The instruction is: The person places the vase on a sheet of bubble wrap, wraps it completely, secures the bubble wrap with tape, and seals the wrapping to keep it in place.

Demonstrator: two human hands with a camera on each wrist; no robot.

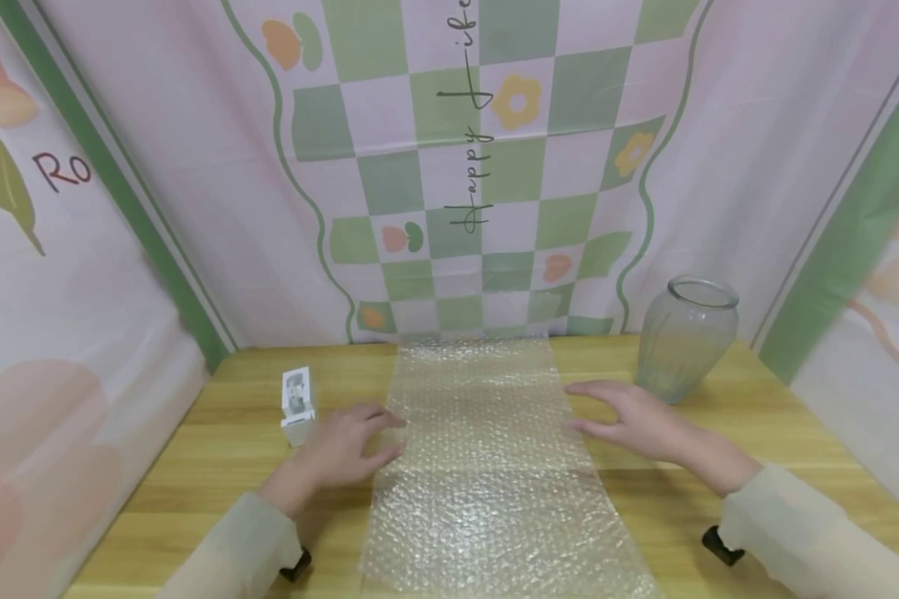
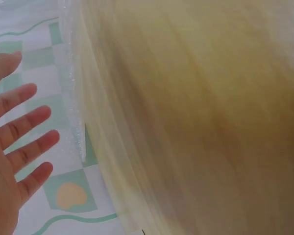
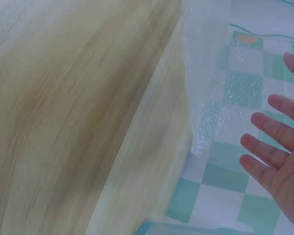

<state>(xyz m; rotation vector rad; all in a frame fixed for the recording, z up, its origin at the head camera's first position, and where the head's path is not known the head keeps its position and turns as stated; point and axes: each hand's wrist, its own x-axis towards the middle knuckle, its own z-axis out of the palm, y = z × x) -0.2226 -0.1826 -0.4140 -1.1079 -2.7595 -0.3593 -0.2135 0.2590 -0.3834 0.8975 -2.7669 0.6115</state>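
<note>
A long sheet of clear bubble wrap [image 1: 487,466] lies flat down the middle of the wooden table, its far end reaching the back curtain. At its left edge is my left hand [image 1: 345,445], fingers spread and holding nothing; the left wrist view shows this hand [image 2: 19,132] with its fingers apart. Over by the right edge, my right hand [image 1: 637,420] has thumb and fingers parted, also with nothing in it. Its fingers [image 3: 272,127] look relaxed in the right wrist view. Whether either hand touches the wrap, I cannot tell.
A ribbed clear glass vase [image 1: 685,341] stands at the back right, just beyond my right hand. On the left, a small white box [image 1: 297,403] with a grey picture sits close to my left hand. Patterned curtains [image 1: 487,166] enclose the wooden table [image 1: 195,474] at the back and sides.
</note>
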